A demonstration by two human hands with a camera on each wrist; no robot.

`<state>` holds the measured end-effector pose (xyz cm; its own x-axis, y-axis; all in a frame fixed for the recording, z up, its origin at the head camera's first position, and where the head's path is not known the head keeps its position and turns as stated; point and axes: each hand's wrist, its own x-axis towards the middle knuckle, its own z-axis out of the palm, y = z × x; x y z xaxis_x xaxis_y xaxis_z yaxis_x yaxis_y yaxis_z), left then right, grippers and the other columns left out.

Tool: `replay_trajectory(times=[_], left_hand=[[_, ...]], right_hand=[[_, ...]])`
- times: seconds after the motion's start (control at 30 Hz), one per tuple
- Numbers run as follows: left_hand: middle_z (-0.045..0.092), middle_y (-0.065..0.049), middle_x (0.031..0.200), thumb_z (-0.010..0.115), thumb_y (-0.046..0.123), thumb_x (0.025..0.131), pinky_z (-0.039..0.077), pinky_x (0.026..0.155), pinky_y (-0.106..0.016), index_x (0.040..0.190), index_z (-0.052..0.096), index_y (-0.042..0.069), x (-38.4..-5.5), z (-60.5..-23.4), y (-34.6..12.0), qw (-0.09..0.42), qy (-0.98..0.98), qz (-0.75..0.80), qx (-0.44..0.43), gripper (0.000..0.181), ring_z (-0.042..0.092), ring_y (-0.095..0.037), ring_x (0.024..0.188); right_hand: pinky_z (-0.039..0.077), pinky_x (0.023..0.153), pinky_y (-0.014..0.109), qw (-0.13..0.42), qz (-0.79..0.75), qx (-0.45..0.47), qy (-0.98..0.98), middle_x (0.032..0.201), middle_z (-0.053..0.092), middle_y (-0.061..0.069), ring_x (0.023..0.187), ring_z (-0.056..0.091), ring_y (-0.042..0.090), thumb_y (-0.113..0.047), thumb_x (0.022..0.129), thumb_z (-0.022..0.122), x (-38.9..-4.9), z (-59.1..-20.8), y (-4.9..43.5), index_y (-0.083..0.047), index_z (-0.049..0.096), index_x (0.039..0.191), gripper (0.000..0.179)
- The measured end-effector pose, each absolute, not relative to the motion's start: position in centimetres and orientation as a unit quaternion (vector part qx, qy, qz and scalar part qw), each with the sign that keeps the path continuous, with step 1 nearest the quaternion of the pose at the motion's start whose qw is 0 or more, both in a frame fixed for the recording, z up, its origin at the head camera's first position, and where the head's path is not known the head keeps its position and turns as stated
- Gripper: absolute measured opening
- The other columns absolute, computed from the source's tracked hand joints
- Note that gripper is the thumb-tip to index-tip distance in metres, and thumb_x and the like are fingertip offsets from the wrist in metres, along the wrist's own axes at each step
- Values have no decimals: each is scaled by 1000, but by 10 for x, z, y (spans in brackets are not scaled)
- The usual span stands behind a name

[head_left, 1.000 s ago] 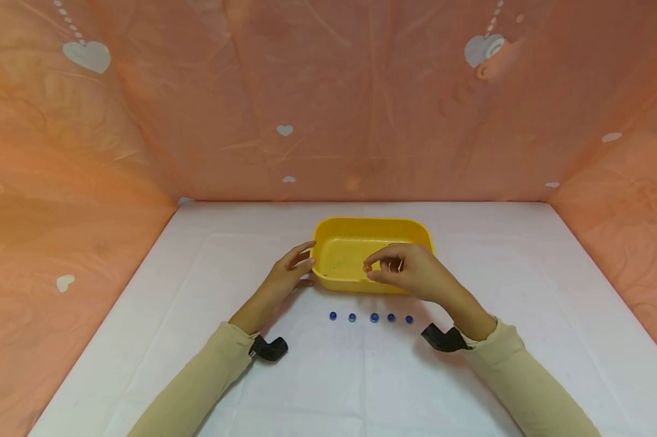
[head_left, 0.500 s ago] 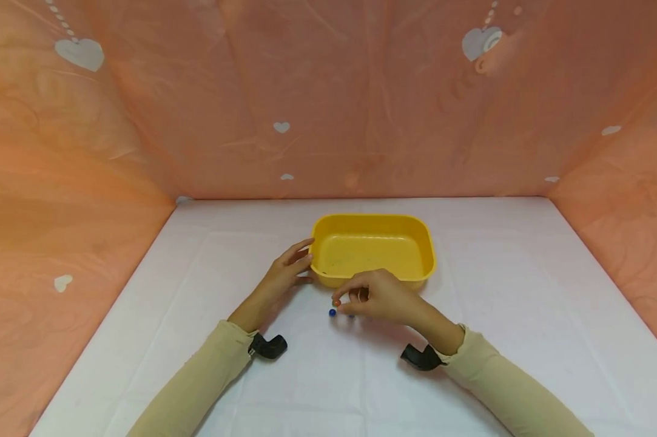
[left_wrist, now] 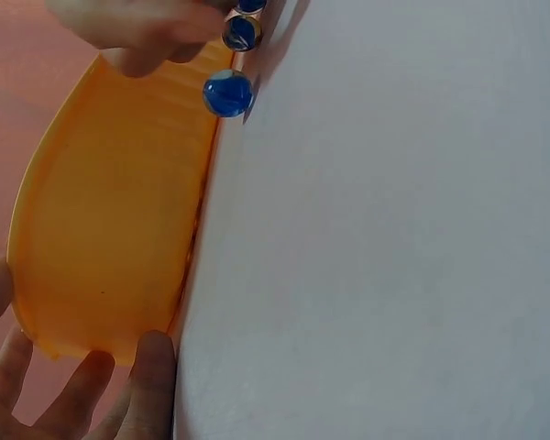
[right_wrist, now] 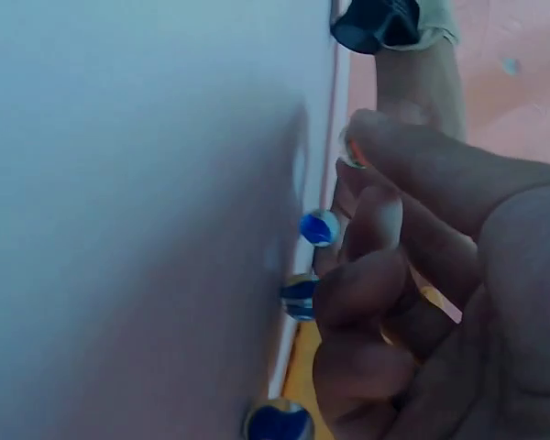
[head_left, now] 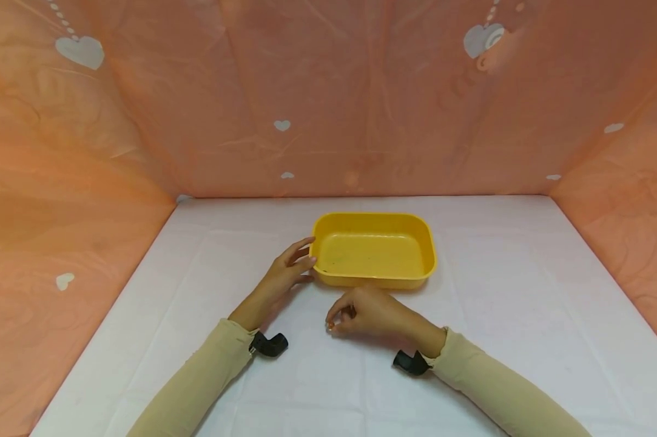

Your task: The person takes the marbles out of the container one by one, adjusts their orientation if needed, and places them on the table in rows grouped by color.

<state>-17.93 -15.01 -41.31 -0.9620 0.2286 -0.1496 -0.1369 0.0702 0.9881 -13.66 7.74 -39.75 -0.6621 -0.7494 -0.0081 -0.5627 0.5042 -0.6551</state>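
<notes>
My right hand [head_left: 372,312] pinches a clear marble with orange in it [head_left: 329,326] between thumb and forefinger, low over the cloth in front of the yellow tub. The same orange marble [right_wrist: 354,149] shows at the fingertips in the right wrist view. Blue swirled marbles [right_wrist: 299,296] lie in a row beside this hand's curled fingers; in the head view the hand covers them. A blue marble [left_wrist: 227,93] at the row's end is plain in the left wrist view. My left hand [head_left: 278,276] rests spread fingertips against the left end of the yellow tub [head_left: 374,282].
A white cloth [head_left: 197,273] covers the table. Orange sheeting with pale hearts [head_left: 328,91] walls the back and both sides. A black wrist camera mount [head_left: 269,345] sits on the left cuff, another mount [head_left: 410,362] on the right cuff.
My right hand has carried the orange marble from above the tub down toward me and to the left, in front of the tub. The left hand has stayed at the tub's left end.
</notes>
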Motion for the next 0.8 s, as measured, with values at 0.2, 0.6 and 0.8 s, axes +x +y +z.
replay_trajectory(times=[0.2,0.6,0.8], left_hand=[[39,-17,155,55,13,102,56,92,-34,153,38,18,-180,-414,-151,130,721,680,38,54,58,-16,108],[38,-17,156,55,16,102,57,94,-38,153,38,18,-180,-413,-151,129,730,669,46,54,59,-16,108],[37,-18,156,55,15,102,57,95,-39,153,37,17,-180,-413,-152,127,732,668,52,54,60,-14,105]], right_hand=[[38,54,15,114,-270,-400,868,61,56,-17,58,46,-4,-28,83,81,-135,-401,76,-27,79,90,7],[40,54,14,99,-244,-404,876,64,58,-20,60,49,-6,-27,84,80,-135,-404,75,-29,78,89,6],[39,54,14,99,-243,-407,875,64,58,-19,59,49,-6,-27,84,80,-135,-403,75,-28,78,89,6]])
